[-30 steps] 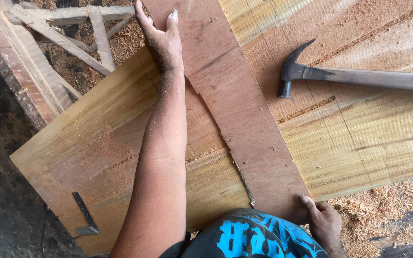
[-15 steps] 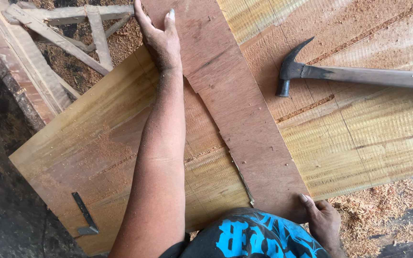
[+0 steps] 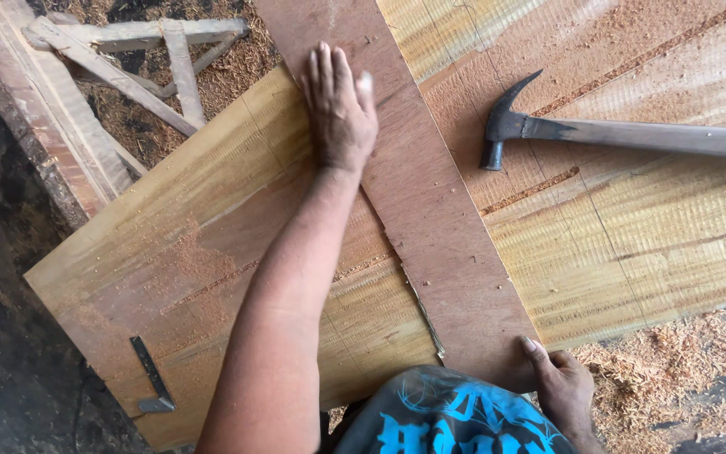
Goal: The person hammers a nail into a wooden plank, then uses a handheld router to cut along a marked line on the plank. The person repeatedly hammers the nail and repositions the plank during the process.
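Observation:
A long thin reddish plywood strip lies slantwise across a wide yellowish wooden board. My left hand rests flat, palm down, on the strip's left edge near its far part, arm stretched out. My right hand sits at the strip's near end, fingers curled on its corner. A claw hammer with a wooden handle lies on the board to the right of the strip, untouched. My blue-patterned clothing hides the strip's near edge.
A small dark metal bracket lies on the board's near left corner. A frame of pale wooden slats lies on sawdust at the far left. Wood shavings cover the ground at the lower right.
My left hand has slid a little nearer to me and to the right along the strip. The right hand and the hammer have stayed put.

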